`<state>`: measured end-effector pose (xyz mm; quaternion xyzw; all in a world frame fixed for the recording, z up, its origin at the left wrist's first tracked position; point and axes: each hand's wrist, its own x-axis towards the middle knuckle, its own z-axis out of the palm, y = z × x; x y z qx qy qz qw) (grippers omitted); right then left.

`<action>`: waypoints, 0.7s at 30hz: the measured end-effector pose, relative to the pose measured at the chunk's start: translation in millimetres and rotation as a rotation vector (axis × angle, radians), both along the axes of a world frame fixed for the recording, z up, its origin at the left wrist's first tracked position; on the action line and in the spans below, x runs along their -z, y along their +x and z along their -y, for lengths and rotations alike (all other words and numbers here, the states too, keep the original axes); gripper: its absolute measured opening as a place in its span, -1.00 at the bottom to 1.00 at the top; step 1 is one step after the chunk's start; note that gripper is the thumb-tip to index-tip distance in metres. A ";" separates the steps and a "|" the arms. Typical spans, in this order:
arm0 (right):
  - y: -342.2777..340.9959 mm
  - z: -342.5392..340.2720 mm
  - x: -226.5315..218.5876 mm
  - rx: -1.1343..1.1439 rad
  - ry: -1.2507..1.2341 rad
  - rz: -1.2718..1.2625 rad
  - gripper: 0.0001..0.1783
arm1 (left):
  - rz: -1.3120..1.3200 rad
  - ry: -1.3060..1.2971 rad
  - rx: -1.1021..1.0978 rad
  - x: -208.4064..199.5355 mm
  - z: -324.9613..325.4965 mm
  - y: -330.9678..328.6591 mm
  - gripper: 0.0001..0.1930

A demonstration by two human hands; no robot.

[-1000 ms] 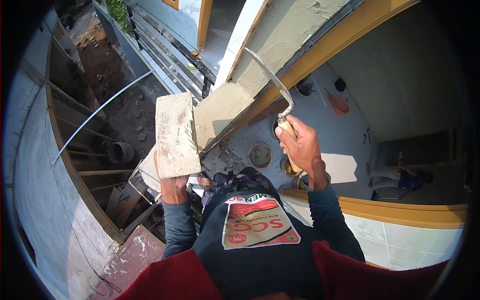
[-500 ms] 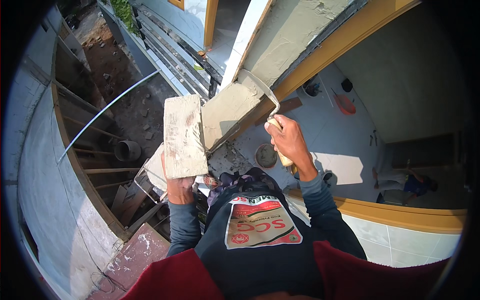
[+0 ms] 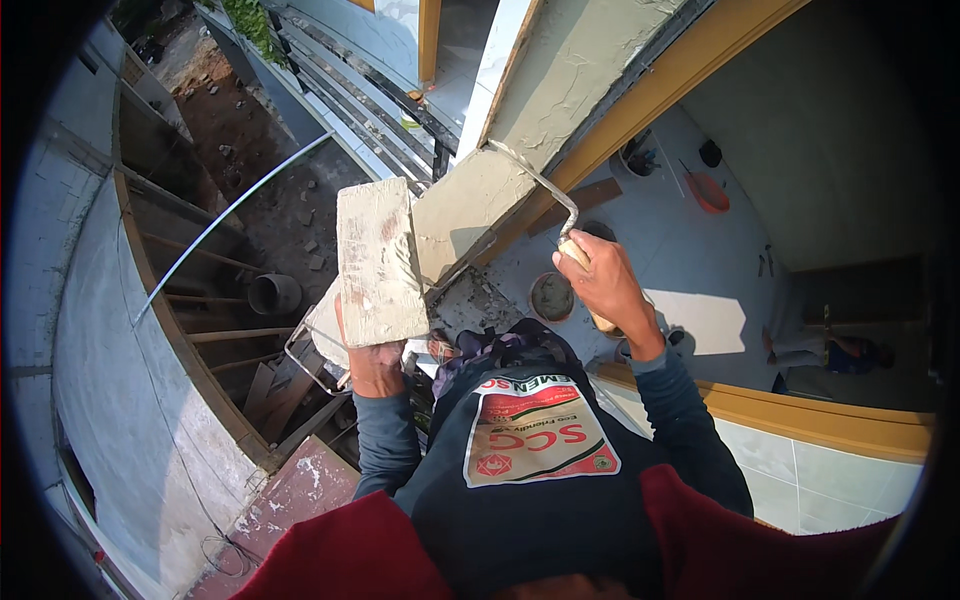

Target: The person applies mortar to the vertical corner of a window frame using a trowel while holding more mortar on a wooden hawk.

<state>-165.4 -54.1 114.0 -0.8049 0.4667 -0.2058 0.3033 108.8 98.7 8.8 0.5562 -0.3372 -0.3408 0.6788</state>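
My left hand is closed beneath a plastering float, a pale rectangular board caked with mortar, and holds it up with its flat face toward me. Most of the fingers are hidden under it. My right hand grips the wooden handle of a trowel with a bent metal neck. Its blade is seen nearly edge-on, against the wet grey plaster of a narrow wall strip. A lower patch of plaster lies between the trowel blade and the float.
An ochre door frame runs alongside the plastered strip. Inside stand a bucket of mortar and an orange basin; another person is at the far right. On the left are black metal rails, a pale pipe and a grey bucket.
The trowel blade has turned from showing its broad face to nearly edge-on, and my right hand has shifted slightly right and down. My left hand still holds the float; the whole view has shifted slightly.
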 end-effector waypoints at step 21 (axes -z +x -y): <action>12.1 -2.5 -20.8 0.097 0.185 0.141 -0.68 | 0.006 0.026 -0.022 -22.3 8.2 -1.3 -0.56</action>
